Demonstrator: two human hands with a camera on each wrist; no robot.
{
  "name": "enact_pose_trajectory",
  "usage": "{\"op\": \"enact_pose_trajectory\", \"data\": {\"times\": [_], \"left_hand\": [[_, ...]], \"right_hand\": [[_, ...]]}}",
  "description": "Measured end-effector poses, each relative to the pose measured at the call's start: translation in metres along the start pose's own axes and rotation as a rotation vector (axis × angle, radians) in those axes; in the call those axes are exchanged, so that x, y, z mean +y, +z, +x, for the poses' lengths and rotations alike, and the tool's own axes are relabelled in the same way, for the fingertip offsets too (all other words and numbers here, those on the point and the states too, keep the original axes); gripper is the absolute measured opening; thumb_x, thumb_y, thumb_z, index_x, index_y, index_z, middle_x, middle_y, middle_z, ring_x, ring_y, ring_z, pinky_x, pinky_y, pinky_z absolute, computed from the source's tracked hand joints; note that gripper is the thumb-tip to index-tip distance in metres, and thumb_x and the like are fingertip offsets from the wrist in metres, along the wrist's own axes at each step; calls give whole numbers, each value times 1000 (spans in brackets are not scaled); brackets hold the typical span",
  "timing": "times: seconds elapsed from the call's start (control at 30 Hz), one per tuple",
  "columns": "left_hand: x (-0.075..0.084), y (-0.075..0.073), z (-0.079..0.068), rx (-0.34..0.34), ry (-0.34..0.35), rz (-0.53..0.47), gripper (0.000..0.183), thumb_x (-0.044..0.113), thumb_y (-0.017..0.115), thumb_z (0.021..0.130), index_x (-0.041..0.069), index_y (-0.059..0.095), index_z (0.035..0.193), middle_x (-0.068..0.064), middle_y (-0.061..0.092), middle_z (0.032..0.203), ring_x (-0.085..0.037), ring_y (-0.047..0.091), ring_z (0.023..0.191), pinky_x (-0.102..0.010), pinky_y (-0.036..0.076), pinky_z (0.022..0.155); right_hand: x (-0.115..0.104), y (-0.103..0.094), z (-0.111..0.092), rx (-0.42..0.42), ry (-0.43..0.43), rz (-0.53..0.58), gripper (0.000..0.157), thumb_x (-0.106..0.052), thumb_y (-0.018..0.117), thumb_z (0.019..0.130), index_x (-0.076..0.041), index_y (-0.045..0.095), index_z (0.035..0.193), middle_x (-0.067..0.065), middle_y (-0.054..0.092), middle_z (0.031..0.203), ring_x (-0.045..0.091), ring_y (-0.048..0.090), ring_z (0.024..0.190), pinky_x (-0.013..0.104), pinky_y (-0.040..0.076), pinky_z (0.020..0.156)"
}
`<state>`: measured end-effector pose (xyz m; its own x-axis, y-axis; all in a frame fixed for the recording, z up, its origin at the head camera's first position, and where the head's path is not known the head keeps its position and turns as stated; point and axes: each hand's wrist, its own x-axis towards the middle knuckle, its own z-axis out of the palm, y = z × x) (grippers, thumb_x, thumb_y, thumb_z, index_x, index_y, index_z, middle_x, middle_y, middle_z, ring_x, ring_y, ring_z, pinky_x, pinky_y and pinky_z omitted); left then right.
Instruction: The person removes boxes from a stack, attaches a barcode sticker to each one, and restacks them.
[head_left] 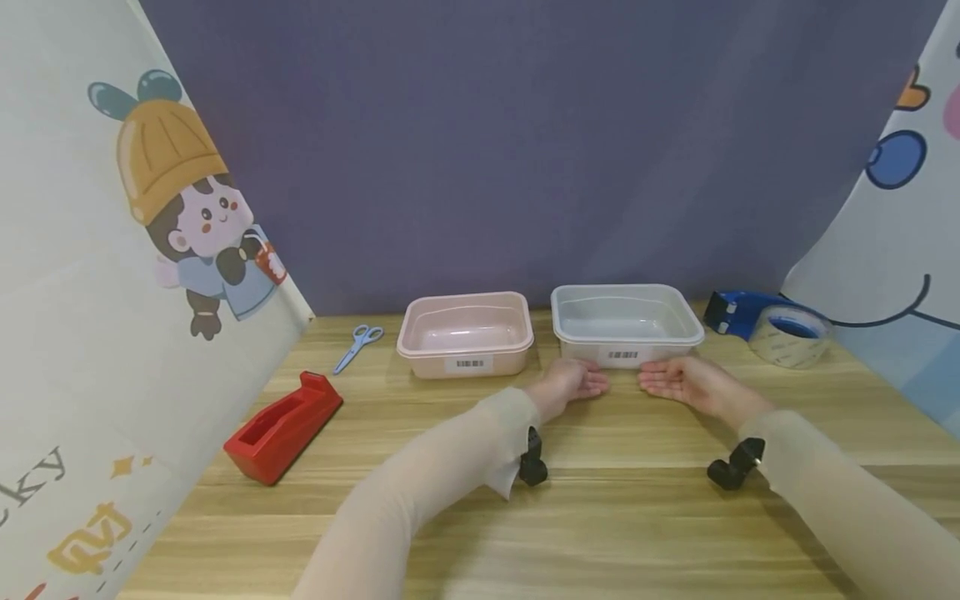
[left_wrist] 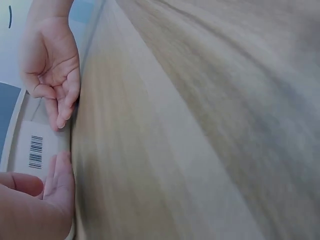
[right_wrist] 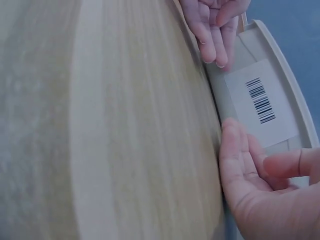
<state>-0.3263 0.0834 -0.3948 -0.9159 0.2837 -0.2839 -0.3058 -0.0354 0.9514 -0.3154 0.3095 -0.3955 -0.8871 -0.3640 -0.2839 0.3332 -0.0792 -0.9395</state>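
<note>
A pale grey plastic box [head_left: 628, 340] with a barcode label stands on the table, its label also facing the right wrist view. My left hand [head_left: 567, 385] lies at the front left of this box, fingers stretched toward the right and holding nothing. From the other side, my right hand [head_left: 688, 383] points its straight fingers leftward along the front wall, palm turned up. In the left wrist view the barcode label [left_wrist: 36, 151] shows between the two sets of fingertips. Left of the grey box sits a similar pink box [head_left: 467, 337], with nothing in it.
Blue scissors [head_left: 358, 346] and a red tape dispenser base [head_left: 285, 427] lie to the left. At the right back, a blue tape cutter [head_left: 742, 312] carries a roll of clear tape [head_left: 790, 337]. A dark curtain [head_left: 525, 150] hangs behind the table.
</note>
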Motion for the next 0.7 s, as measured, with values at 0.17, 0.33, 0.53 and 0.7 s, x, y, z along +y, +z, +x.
{"op": "enact_pose_trajectory", "data": {"times": [0.17,0.33,0.53,0.7], "left_hand": [[12,-5,-7,-94,19,67,35,2,39,99,-11,54,127,-28,63,121,-36,63,113,-36,54,96],[26,-11,-18,-189,50,61,37,2,36,101,-10,50,133,-27,57,131,-38,56,123,-41,47,106],[42,-14,-32,-242,119,145,41,3,39,100,-5,44,140,-21,55,137,-33,54,126,-42,42,111],[54,-17,-43,-213,136,138,44,1,49,97,0,46,141,-17,57,136,-32,54,127,-42,41,112]], "right_hand": [[-7,5,-5,-18,-16,-66,50,3,26,96,21,18,142,6,70,103,16,68,98,30,55,94],[-16,13,-11,-35,-28,-132,48,-4,28,101,20,20,142,4,70,106,15,68,101,30,54,96],[-26,24,-14,-65,-35,-203,45,-13,34,105,17,32,139,1,71,103,13,68,99,27,55,92],[-37,33,-19,-61,-62,-279,49,-16,33,105,18,28,140,-2,71,101,13,68,98,28,55,93]]}}
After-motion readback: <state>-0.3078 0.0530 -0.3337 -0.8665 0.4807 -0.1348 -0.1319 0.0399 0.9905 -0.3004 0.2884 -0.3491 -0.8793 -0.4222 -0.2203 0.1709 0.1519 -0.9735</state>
